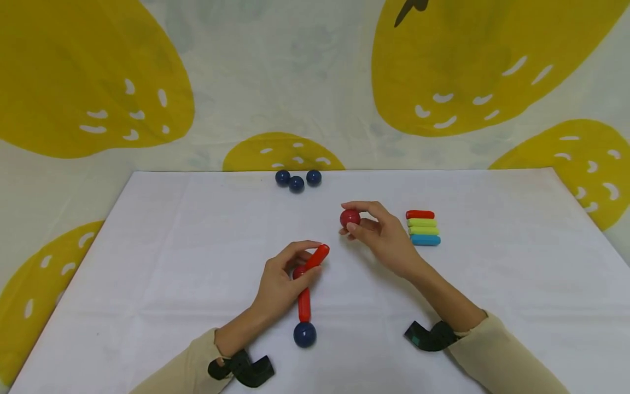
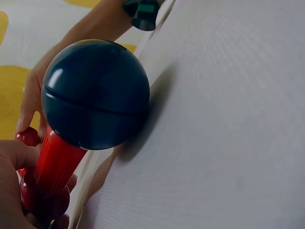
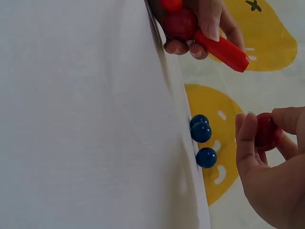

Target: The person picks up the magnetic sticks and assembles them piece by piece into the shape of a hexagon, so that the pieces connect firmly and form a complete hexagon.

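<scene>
So the left hand point(image 1: 281, 280) has hold of a little ball-and-stick build, thumb on one side and fingers on the other, right around the joint. That joint is a red ball point(image 3: 180, 24), partly covered by the fingers in the head view. Two red sticks come off it: the upper stick point(image 1: 318, 255) slants away to the right, its far end bare, and the lower stick point(image 1: 304, 305) runs back toward the person into a big navy ball point(image 1: 305, 335). Can't really tell if that navy ball is touching the desk point(image 1: 172, 246) or hanging just over it.

The right hand point(image 1: 386, 236) is pinching a loose red ball point(image 1: 349, 217) between thumb and fingertips, beyond the upper stick's bare end and off to its right, not touching it.

Just right of the right hand there's a neat stack of spare sticks lying side by side: a red one point(image 1: 420, 214) farthest from the person, two yellow-green ones point(image 1: 423, 227) in the middle, and a blue one point(image 1: 425, 240) nearest. Three more navy balls point(image 1: 296, 184) sit near the far edge, two close together and the third slightly off to the right. Both wrists have dark gadgets point(image 1: 431, 335) on them, next to beige sleeves point(image 1: 502, 355). Desk cover's white, and the backdrop point(image 1: 280, 82) has big yellow fruit shapes.
</scene>
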Motion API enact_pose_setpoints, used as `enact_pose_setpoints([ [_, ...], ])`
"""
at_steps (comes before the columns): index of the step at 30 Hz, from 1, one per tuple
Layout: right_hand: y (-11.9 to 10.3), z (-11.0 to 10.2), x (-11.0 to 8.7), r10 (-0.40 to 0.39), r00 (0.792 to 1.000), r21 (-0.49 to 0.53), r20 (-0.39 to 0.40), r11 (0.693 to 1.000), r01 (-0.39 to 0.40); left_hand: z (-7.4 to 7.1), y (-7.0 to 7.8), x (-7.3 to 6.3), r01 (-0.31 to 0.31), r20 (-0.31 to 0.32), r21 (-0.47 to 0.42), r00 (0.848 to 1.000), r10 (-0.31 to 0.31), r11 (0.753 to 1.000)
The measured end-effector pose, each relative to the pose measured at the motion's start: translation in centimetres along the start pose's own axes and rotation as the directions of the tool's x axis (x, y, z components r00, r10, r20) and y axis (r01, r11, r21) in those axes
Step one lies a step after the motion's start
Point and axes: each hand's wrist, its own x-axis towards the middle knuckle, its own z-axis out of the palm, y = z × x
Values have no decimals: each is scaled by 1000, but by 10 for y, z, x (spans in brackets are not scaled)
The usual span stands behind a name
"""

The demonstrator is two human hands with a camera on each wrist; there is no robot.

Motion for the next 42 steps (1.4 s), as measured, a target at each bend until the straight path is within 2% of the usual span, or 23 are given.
enact_pose_setpoints([
  [5,-1,6,-6,27,1000,68,10,997,-27,0,0,0,-5,8,0,1000,5,1000],
  [12,-3,17,-10,-13,999,89,34,996,10,1,-2,1,-20,12,-3,1000,20,1000],
  [20,-4,23,-11,-103,994,35,30,994,102,1,0,3,-28,19,2,999,27,1000],
  [23,-8,24,-11,-113,993,27,38,993,112,0,2,3,-20,16,7,1000,19,1000],
  [29,-6,25,-10,-83,996,27,44,996,82,0,3,3,-11,7,17,1000,11,1000],
  [36,-4,24,-11,-3,997,43,82,999,0,0,2,2,-12,2,5,1000,12,1000],
  [42,-1,25,-11,-2,995,70,97,998,-5,-1,2,2,-4,8,1,1000,4,1000],
])
